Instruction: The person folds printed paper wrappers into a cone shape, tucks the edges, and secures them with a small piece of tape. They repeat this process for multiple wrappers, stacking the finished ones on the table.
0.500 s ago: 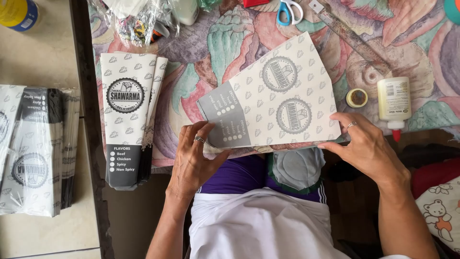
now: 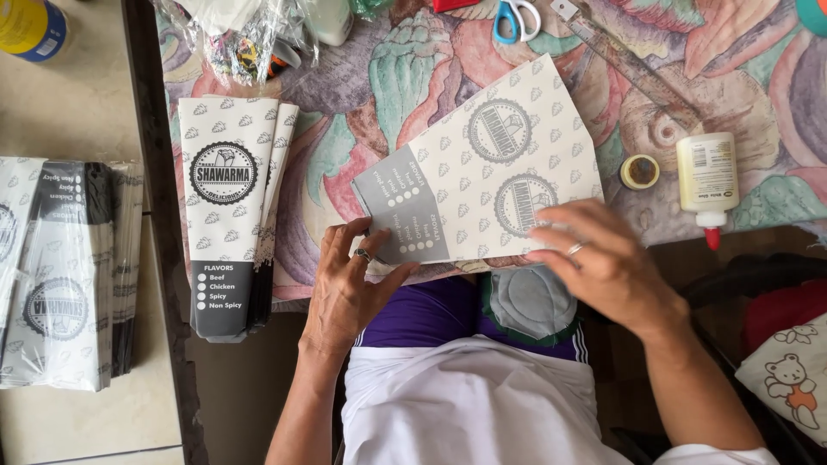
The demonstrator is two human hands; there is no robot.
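Head view: flat printed paper sleeve [image 2: 482, 185], white with grey leaf pattern, round stamps and a grey end panel, lies tilted on the patterned tablecloth [image 2: 379, 95] at the table's near edge, grey end toward the left. Left hand [image 2: 349, 288] sits at that lower-left grey corner, fingers loosely spread and flat, thumb angled up against the sleeve's bottom edge; ring on one finger; pressing rather than pinching. Right hand [image 2: 594, 258] lies palm-down over the sleeve's lower-right corner, fingers together and extended leftward across the paper, ring visible; can't tell if the thumb is tucked under the edge. Sleeve spans between both hands, most of it above them. Left of it, apart, a stack of finished sleeves [image 2: 228, 215] lies lengthwise on the table edge. Further left, another wrapped bundle of sleeves [image 2: 60, 275] on a lighter surface. Right of the sleeve: small tape roll [image 2: 639, 171], then glue bottle [image 2: 708, 181] lying with red tip toward the person. Scissors [image 2: 515, 17] and a ruler [image 2: 629, 65] at the top.
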